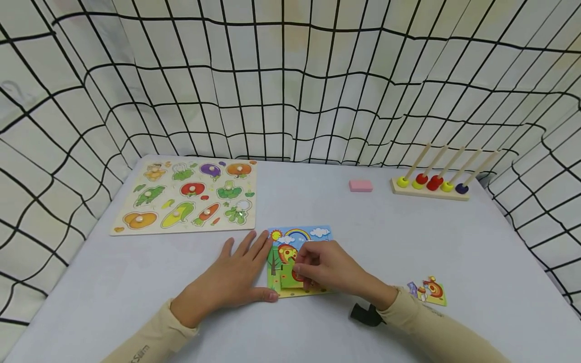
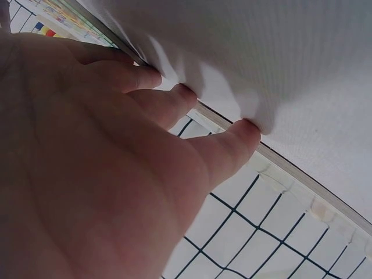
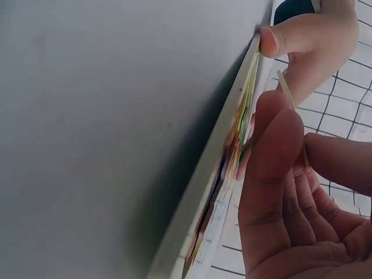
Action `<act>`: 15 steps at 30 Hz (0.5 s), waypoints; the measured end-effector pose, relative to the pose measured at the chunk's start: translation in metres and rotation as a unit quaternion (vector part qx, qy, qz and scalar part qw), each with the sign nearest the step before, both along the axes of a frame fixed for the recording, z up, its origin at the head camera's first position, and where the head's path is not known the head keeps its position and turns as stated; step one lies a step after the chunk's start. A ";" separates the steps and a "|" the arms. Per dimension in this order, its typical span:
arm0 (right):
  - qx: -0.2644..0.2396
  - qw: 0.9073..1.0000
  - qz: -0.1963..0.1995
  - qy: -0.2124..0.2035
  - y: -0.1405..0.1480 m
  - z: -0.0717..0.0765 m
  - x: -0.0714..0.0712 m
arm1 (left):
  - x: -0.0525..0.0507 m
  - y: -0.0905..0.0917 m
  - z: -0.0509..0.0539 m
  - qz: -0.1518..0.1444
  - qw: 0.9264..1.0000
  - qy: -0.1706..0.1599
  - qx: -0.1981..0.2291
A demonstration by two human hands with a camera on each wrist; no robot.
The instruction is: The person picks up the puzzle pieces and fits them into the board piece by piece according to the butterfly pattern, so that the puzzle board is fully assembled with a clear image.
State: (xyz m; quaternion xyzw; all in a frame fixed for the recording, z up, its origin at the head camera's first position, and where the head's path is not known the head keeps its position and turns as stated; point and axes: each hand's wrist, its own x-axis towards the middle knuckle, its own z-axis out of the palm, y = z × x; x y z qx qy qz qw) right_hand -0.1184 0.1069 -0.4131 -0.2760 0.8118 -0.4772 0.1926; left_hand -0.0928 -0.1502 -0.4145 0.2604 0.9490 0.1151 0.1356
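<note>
A small jigsaw puzzle board with a sun, rainbow and clouds lies in the middle of the table. My left hand is spread flat beside it, thumb at the lower left corner and fingertips along the left edge. Above the board, my right hand pinches a green puzzle piece with some red on it. In the right wrist view the piece shows edge-on between thumb and fingers, apart from the board. My right hand hides part of the picture.
Loose puzzle pieces lie at the right. A vegetable peg puzzle is at the back left. A pink block and a bead stacker stand at the back. A black object is by the right wrist; black netting surrounds the table.
</note>
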 end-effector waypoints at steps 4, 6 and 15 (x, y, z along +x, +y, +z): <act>0.010 1.000 -0.008 -0.007 -0.006 0.000 0.001 | 0.000 0.000 0.000 -0.001 1.000 0.001 -0.003; 0.016 1.000 -0.011 -0.008 -0.008 0.001 0.001 | 0.000 0.000 0.000 -0.001 1.000 -0.001 -0.003; 0.041 0.999 -0.010 0.007 -0.019 0.000 0.000 | 0.000 0.000 -0.001 -0.004 1.000 0.003 -0.002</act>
